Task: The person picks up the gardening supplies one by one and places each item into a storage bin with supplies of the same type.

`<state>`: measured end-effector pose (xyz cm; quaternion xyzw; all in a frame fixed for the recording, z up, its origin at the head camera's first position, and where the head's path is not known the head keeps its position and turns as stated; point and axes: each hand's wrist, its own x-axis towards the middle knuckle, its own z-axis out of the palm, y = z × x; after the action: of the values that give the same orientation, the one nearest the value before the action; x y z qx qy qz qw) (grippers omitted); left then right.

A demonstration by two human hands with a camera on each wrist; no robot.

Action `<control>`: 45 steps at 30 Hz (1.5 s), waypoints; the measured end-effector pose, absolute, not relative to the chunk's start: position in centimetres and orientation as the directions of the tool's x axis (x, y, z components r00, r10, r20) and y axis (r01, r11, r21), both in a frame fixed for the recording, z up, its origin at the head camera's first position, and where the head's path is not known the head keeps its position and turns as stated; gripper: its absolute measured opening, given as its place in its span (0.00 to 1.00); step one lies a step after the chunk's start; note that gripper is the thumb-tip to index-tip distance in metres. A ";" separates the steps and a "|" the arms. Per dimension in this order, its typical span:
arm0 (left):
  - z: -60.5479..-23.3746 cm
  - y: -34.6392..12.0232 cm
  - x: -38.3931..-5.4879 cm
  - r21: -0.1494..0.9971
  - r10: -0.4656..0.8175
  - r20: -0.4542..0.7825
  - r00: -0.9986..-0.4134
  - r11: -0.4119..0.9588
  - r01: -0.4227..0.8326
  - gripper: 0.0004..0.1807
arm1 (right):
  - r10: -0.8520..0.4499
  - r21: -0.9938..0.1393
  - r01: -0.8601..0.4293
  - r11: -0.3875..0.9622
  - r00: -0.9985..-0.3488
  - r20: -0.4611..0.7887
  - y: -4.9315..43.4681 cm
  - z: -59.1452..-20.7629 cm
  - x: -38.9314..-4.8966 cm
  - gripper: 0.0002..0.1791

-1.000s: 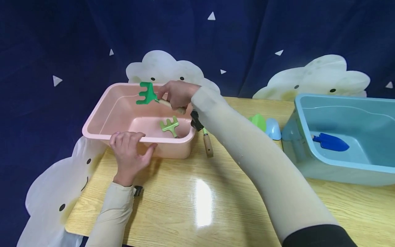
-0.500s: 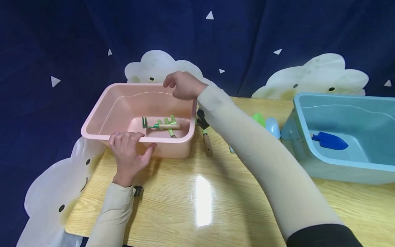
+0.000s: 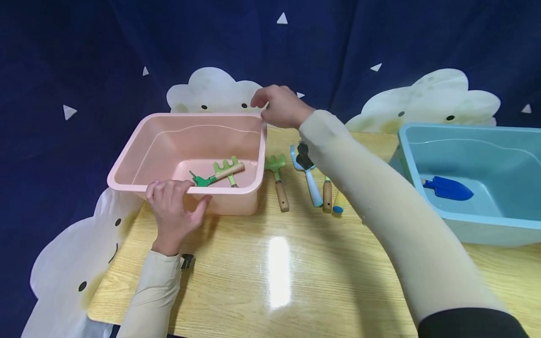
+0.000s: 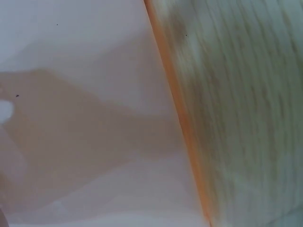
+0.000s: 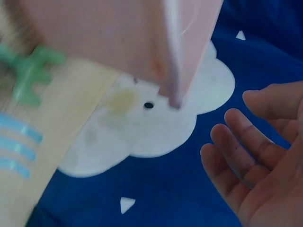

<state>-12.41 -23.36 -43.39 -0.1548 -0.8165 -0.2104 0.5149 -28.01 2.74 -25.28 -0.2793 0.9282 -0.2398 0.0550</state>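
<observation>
My left hand (image 3: pixel 173 218) holds the near rim of the pink bin (image 3: pixel 234 203), fingers over the edge and thumb against the outside wall. A dark green hand rake (image 3: pixel 204 181) with a wooden handle lies inside, across a light green rake (image 3: pixel 228 164). Above the bin's far right corner is my right hand (image 3: pixel 282 107). In the right wrist view that hand (image 5: pixel 267 194) has loosely bent fingers, apart from the bin, with nothing in it. The left wrist view shows mostly the bin's wall (image 4: pixel 94 132) and the table.
Right of the pink bin lie another light green rake (image 3: pixel 282 195), a light blue rake (image 3: pixel 313 188), a wooden handle (image 3: pixel 327 196) and a yellow handle (image 3: pixel 339 203), partly under my right arm. A blue bin (image 3: pixel 498 224) at the right contains a blue trowel (image 3: pixel 450 188).
My right hand has let go of the dark green rake, which dropped into the pink bin and turned there. That hand has moved up and right, uncovering tools. My left hand stays on the rim.
</observation>
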 end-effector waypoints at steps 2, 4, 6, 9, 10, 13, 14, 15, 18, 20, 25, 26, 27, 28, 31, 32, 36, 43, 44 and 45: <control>-43.4 -23.4 -12.4 0.186 0.036 0.905 -0.424 0.863 0.470 0.24 | -0.548 -0.457 -0.500 0.736 -0.836 0.032 3.6 -25.5 -28.0 0.26; -43.3 -23.4 -12.4 0.188 0.036 0.905 -0.424 0.861 0.472 0.24 | -0.553 -0.438 -0.506 0.742 -0.833 0.026 4.5 -25.8 -28.0 0.26; -43.3 -23.5 -12.3 0.189 0.034 0.905 -0.425 0.861 0.473 0.24 | -0.551 -0.434 -0.503 0.747 -0.834 0.018 5.2 -26.0 -27.9 0.25; -43.3 -23.5 -12.2 0.192 0.031 0.905 -0.424 0.860 0.473 0.24 | -0.549 -0.423 -0.505 0.752 -0.835 0.021 6.1 -26.2 -27.8 0.24; -43.3 -23.5 -12.2 0.193 0.030 0.905 -0.425 0.860 0.472 0.24 | -0.549 -0.417 -0.506 0.755 -0.836 0.022 6.4 -26.2 -27.7 0.24; -43.3 -23.5 -12.2 0.194 0.026 0.906 -0.423 0.861 0.470 0.25 | -0.548 -0.404 -0.507 0.761 -0.836 0.017 6.9 -26.4 -27.7 0.23; -43.2 -23.5 -12.1 0.195 0.026 0.906 -0.422 0.861 0.470 0.25 | -0.546 -0.400 -0.505 0.765 -0.838 0.015 7.1 -26.4 -27.8 0.23; -43.2 -23.5 -12.1 0.194 0.026 0.907 -0.421 0.861 0.470 0.25 | -0.543 -0.399 -0.501 0.768 -0.840 0.010 7.2 -26.5 -27.8 0.24; -43.2 -23.5 -12.1 0.192 0.025 0.908 -0.418 0.861 0.470 0.25 | -0.533 -0.394 -0.490 0.777 -0.846 0.000 7.7 -26.6 -27.6 0.23; -43.2 -23.5 -12.2 0.191 0.027 0.909 -0.416 0.861 0.472 0.25 | -0.528 -0.390 -0.485 0.782 -0.849 -0.004 8.0 -26.8 -27.5 0.23; -43.3 -23.4 -12.2 0.188 0.032 0.908 -0.417 0.859 0.476 0.24 | -0.514 -0.414 -0.462 0.785 -0.857 -0.018 8.6 -27.8 -27.0 0.22; -43.3 -23.4 -12.2 0.189 0.032 0.908 -0.417 0.859 0.477 0.24 | -0.511 -0.421 -0.457 0.784 -0.859 -0.020 8.7 -28.1 -26.9 0.22; -43.3 -23.4 -12.2 0.188 0.033 0.908 -0.418 0.859 0.476 0.24 | -0.508 -0.429 -0.453 0.782 -0.861 -0.019 8.8 -28.3 -26.8 0.22; -43.2 -23.4 -12.2 0.190 0.032 0.908 -0.418 0.858 0.477 0.24 | -0.505 -0.435 -0.448 0.781 -0.863 -0.018 8.8 -28.6 -26.7 0.22; -43.2 -23.5 -12.1 0.188 0.029 0.910 -0.413 0.860 0.475 0.25 | -0.498 -0.455 -0.432 0.779 -0.867 -0.029 8.9 -29.6 -26.4 0.22; -43.1 -23.4 -12.1 0.188 0.028 0.911 -0.411 0.860 0.474 0.26 | -0.495 -0.459 -0.428 0.779 -0.868 -0.032 8.9 -30.0 -26.3 0.22; -43.1 -23.3 -12.2 0.186 0.023 0.915 -0.404 0.862 0.472 0.28 | -0.496 -0.469 -0.416 0.779 -0.867 -0.056 9.1 -31.7 -25.8 0.21; -43.1 -23.5 -12.2 0.170 0.034 0.917 -0.397 0.867 0.469 0.28 | -0.517 -0.469 -0.434 0.769 -0.854 -0.059 8.8 -34.1 -25.3 0.20; -43.1 -23.5 -12.1 0.174 0.032 0.916 -0.399 0.866 0.468 0.28 | -0.521 -0.470 -0.434 0.768 -0.851 -0.065 8.8 -34.3 -25.3 0.20; -43.1 -23.5 -12.1 0.177 0.030 0.916 -0.401 0.866 0.468 0.28 | -0.524 -0.473 -0.434 0.767 -0.849 -0.071 8.7 -34.5 -25.2 0.20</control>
<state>-12.13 -23.47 -43.10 -0.1535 -0.8106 -0.2084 0.5253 -25.20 8.70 -34.51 -0.2562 0.9346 -0.2254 0.1000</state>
